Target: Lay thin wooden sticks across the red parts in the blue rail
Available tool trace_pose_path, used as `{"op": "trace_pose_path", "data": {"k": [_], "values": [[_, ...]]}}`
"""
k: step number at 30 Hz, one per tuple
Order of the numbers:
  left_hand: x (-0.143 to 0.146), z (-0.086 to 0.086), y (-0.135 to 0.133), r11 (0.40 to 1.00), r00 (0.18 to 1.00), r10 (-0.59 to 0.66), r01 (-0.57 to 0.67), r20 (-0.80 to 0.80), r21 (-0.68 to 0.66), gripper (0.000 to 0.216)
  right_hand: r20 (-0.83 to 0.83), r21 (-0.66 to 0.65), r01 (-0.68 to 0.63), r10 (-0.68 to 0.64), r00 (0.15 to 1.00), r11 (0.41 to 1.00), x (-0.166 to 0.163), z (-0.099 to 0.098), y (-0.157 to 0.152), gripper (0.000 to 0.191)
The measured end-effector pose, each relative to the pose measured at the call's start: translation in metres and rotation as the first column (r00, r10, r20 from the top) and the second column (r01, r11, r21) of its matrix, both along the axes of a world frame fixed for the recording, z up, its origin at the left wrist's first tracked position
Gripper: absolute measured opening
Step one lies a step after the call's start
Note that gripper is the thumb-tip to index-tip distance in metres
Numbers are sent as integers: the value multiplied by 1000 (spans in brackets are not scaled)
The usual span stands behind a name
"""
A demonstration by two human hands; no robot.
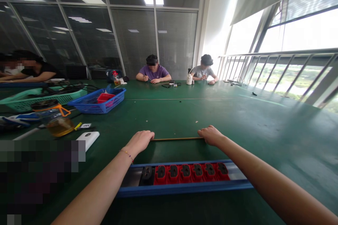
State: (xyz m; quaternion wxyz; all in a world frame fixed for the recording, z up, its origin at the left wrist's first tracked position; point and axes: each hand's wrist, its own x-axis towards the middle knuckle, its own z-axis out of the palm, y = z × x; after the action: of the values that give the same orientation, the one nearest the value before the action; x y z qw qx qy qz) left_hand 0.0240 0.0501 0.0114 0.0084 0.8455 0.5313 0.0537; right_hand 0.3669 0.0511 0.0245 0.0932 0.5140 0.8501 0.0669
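A thin, straight yellow-brown strip (pixel 176 139) spans the gap between my two hands, just above the green table. My left hand (pixel 141 140) is closed around its left end, and my right hand (pixel 211 135) grips the right end; whether it is a stick or a taut cord I cannot tell. Nearer to me, below my forearms, lies a long blue-edged metal rail (pixel 185 190). Set in it is a row of several red socket modules (pixel 186 174) with black faces, plus one black module (pixel 147 175) at the left.
To the left are a blue basket (pixel 87 108) with a red box, a green basket (pixel 71 95) with cables, a jar (pixel 59 124) of amber liquid and a white power bank (pixel 91 139). Several people sit around the table, two at its far edge. A railing borders the right.
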Motion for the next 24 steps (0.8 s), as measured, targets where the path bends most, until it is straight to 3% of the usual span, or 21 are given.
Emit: {"op": "trace_pose_path", "data": {"k": [6,11,16,20,24], "values": [[0,7,-7,1000,1000,8,-8,-22,-1,14,-101,9,8,-7,995,1000,13,3,-12,18],[0,29,-16,998,991,55,-57,118,19,11,-291,66,61,-40,956,996,25,13,-35,25],[-1,56,-42,1000,958,9,-12,288,10,17,-694,-41,69,-78,716,997,44,31,-65,23],[-5,66,-73,994,924,76,-40,375,-102,23,-795,-128,49,-131,592,991,49,42,-95,20],[-9,59,-97,973,886,130,-27,446,-230,27,-838,-224,-9,-188,512,975,45,42,-120,18]]}}
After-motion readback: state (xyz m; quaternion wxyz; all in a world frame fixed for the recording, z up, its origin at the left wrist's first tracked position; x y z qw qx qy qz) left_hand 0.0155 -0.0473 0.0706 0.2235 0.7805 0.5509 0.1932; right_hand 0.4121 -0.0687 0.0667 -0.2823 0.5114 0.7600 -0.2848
